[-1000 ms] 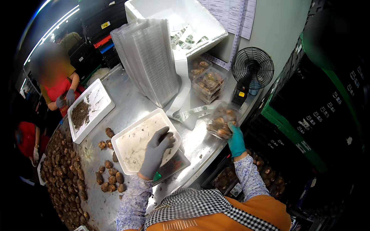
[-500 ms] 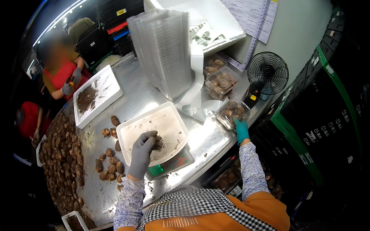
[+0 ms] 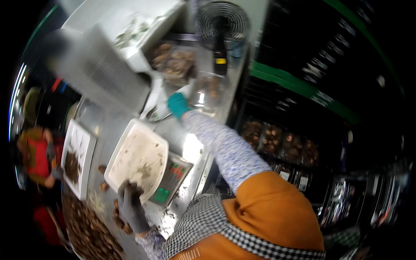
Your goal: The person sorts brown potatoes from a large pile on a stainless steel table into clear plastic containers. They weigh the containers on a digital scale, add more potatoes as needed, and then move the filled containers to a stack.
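My left hand (image 3: 132, 207), in a grey glove, is at the near edge of a white plastic tub (image 3: 119, 145). Its fingers are loosely bent and a little apart, with nothing visible in them. The tub rests on a scale (image 3: 161, 195) with a lit display, and dark crumbs of soil lie inside it. My right hand (image 3: 177, 105), in a teal glove, reaches forward beside a pale strip of labels (image 3: 157, 93). Blur hides its fingers and anything between them. Just to its right is a clear box (image 3: 207, 93) of brown taro-like tubers.
More filled clear boxes (image 3: 178, 65) stand behind, near a black fan (image 3: 222, 24). A tall stack of clear containers (image 3: 104, 69) rises at left. Loose tubers (image 3: 91, 225) heap on the metal table. Black crates (image 3: 281, 102) line the right. A co-worker (image 3: 37, 154) stands far left.
My view has swung to the right. My right hand has left the clear box and moved left to the label strip. My left hand has shifted from over the tub to its near edge.
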`<state>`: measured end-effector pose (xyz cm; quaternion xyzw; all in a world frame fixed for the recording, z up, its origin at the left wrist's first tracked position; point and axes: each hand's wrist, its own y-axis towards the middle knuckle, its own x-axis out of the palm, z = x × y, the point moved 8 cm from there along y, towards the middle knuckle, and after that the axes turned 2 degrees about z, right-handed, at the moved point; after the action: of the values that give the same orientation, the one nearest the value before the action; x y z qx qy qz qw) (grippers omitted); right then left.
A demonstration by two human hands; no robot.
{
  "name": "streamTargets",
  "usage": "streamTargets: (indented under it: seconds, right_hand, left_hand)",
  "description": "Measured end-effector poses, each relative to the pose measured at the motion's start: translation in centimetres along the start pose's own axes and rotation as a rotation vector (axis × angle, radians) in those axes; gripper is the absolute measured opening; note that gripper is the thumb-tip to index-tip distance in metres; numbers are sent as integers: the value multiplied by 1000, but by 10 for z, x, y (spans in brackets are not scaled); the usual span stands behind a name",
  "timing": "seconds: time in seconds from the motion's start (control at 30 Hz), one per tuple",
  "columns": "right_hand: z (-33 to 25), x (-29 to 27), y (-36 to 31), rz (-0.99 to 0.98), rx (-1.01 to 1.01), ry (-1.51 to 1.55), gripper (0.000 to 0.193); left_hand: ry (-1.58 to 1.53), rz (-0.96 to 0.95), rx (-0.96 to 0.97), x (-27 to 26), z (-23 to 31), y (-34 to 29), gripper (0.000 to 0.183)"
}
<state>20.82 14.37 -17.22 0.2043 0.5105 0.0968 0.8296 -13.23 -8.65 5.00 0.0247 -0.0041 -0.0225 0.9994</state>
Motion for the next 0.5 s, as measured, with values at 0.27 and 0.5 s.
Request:
streamTargets:
  seconds: [0.27,0.5]
  right_hand:
    - [17,-167,-78,169,493,1559,9]
    - [34,-167,-174,36,556,1503,15]
  left_hand:
    - [-140,-166,-219,-1,-50,14,34]
    - [-39,-302,-308,86,-50,-8,30]
